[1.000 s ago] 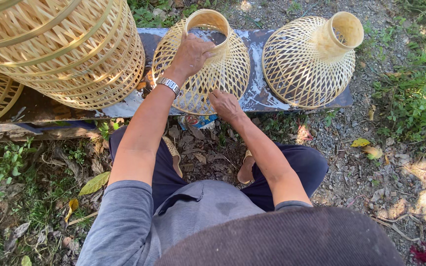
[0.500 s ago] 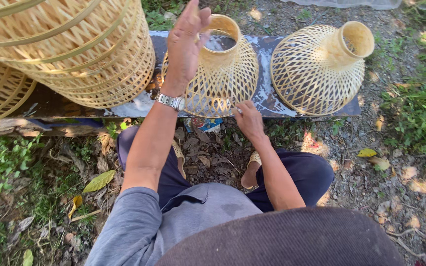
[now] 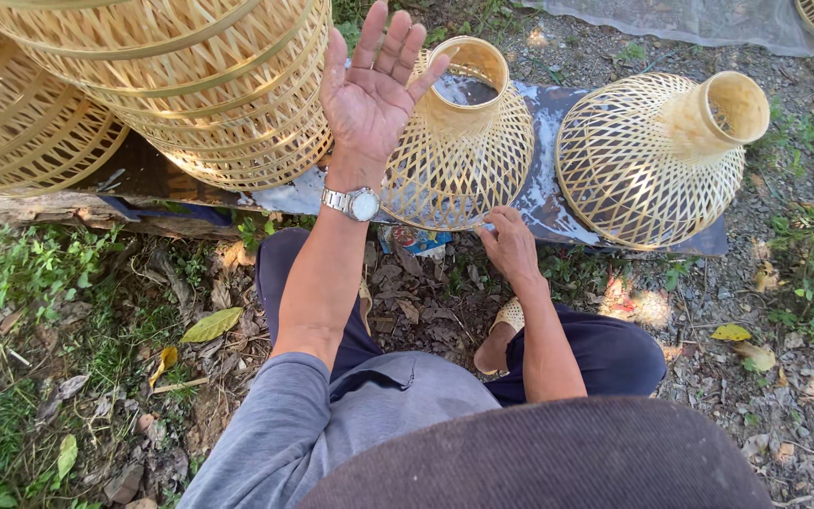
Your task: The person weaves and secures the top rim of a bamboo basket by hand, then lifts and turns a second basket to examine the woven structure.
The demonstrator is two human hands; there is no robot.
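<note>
My left hand (image 3: 374,90) is raised with the palm up and fingers spread, holding nothing, just left of a woven bamboo lampshade (image 3: 463,151) that stands on a low dark board (image 3: 548,113). A silver wristwatch (image 3: 352,202) sits on that wrist. My right hand (image 3: 509,243) rests at the lower right rim of the same shade, fingers touching its base. A second woven shade (image 3: 657,155) lies tilted on the board to the right, apart from both hands.
Large stacked bamboo baskets (image 3: 190,85) fill the upper left. Grass and dry leaves cover the ground (image 3: 68,311) at left, gravel at right. A pale mesh sheet (image 3: 690,19) lies at the top. My legs in dark trousers (image 3: 605,353) are folded below.
My left hand lifted off the top of the middle shade and turned palm up with its fingers open. My right hand slid right along the shade's lower rim.
</note>
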